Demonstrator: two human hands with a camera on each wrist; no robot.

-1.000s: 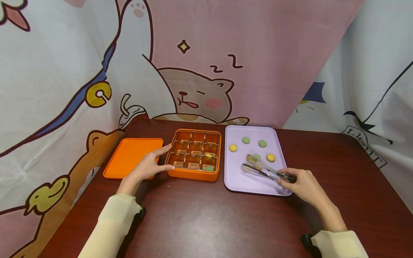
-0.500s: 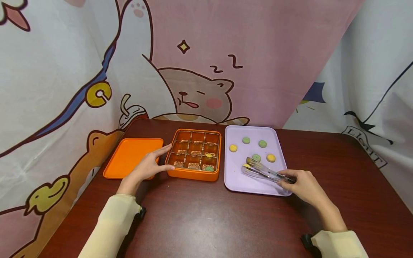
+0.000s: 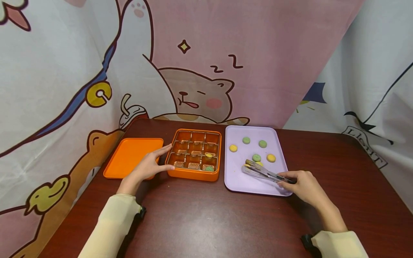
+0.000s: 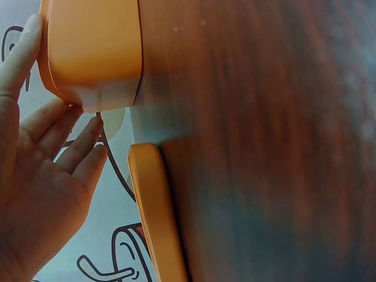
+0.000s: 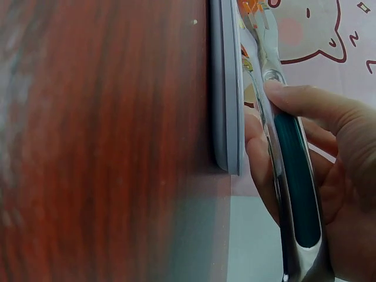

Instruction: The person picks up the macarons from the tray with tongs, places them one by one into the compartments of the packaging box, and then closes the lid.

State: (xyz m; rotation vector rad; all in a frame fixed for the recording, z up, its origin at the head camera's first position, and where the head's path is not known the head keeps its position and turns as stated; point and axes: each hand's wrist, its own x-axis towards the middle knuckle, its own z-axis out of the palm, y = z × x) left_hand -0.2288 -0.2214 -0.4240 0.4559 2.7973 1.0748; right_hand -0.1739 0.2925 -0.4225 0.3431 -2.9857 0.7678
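Note:
My right hand grips the metal tongs, thumb on one dark handle in the right wrist view. The tongs' clear tips reach over the lilac tray, on both sides of a small round yellow cookie, partly hidden; whether they pinch it I cannot tell. A green cookie lies just behind. My left hand touches the orange box at its left side and front corner, fingers nearly straight. The box's clear divided insert holds a green cookie front right and a yellow one behind it.
Other cookies lie on the tray: two yellow, one at its left and one at right, and two green at the back. An orange lid rests left of the box. A printed curtain hangs behind the table.
The tongs' two arms have drawn closer together and their tips have come down around the yellow cookie. The left hand and the box stay where they were.

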